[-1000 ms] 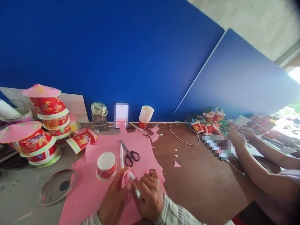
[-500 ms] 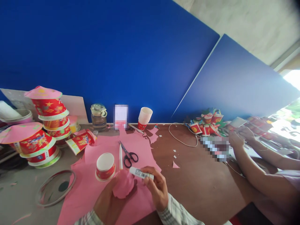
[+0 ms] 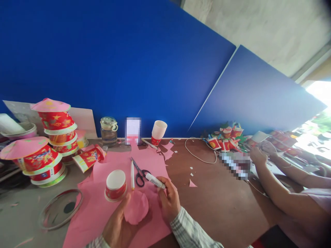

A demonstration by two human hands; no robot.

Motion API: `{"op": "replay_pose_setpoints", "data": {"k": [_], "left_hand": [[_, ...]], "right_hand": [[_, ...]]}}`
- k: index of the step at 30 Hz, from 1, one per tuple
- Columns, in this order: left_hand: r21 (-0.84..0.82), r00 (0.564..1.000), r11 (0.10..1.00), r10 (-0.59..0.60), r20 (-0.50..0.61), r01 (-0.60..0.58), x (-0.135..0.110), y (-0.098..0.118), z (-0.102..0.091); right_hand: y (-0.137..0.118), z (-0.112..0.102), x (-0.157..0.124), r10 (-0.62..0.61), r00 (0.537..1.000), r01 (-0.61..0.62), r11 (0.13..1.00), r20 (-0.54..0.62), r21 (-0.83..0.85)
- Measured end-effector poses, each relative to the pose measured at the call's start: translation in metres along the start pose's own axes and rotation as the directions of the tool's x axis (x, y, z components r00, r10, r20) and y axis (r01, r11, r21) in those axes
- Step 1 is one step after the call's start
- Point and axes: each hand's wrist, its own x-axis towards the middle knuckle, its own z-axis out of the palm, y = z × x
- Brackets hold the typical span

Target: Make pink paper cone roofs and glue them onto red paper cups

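Note:
My left hand [image 3: 117, 217] grips a round pink paper piece [image 3: 137, 208] by its left edge, above a large pink paper sheet [image 3: 155, 224]. In my right hand [image 3: 169, 198] is a white glue stick [image 3: 155, 181], pinched at its lower end and tilted toward the upper left. It is apart from the paper piece. Black-handled scissors [image 3: 141, 175] lie on the sheet just beyond, with a white pencil-like stick [image 3: 132, 175] beside them. A red paper cup with a white end up [image 3: 116, 184] stands left of these, close to my left hand.
Stacked red cups with pink roofs [image 3: 55, 117] stand at the left, near a glass jar [image 3: 108, 131]. White and red cups [image 3: 158, 132] are at the back. A wire ring [image 3: 60, 210] lies at left. At the right, another person's hands [image 3: 260, 153] work beside a cable [image 3: 200, 158].
The glue stick has moved away from the pink paper piece, with my right hand shifting slightly left and up. The paper piece now faces me flatter. The view has shifted a little.

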Motion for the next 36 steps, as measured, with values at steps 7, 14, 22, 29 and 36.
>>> {"op": "replay_pose_setpoints", "data": {"k": [7, 14, 22, 29, 36], "left_hand": [[0.079, 0.958, 0.96, -0.276, 0.082, 0.269, 0.003, -0.007, -0.018], [0.154, 0.906, 0.925, -0.373, 0.199, 0.346, -0.004, -0.007, -0.015], [0.202, 0.891, 0.927, -0.364, 0.273, 0.317, 0.0, -0.007, -0.018], [0.223, 0.959, 0.958, -0.223, 0.177, 0.182, -0.006, -0.006, -0.009], [0.283, 0.987, 0.95, 0.106, 0.118, -0.136, -0.005, 0.0, -0.004]], "right_hand": [[0.009, 0.007, 0.003, -0.185, 0.982, 0.169, 0.955, -0.046, -0.243], [0.021, 0.011, 0.003, -0.112, 0.992, 0.127, 0.928, 0.061, -0.349], [0.045, 0.032, 0.011, -0.167, 0.984, 0.178, 0.892, 0.061, -0.415], [0.026, 0.025, 0.016, -0.003, 1.0, 0.0, 0.979, -0.017, -0.204], [-0.005, 0.015, 0.005, 0.397, 0.866, -0.499, 0.683, 0.303, 0.534]]}}
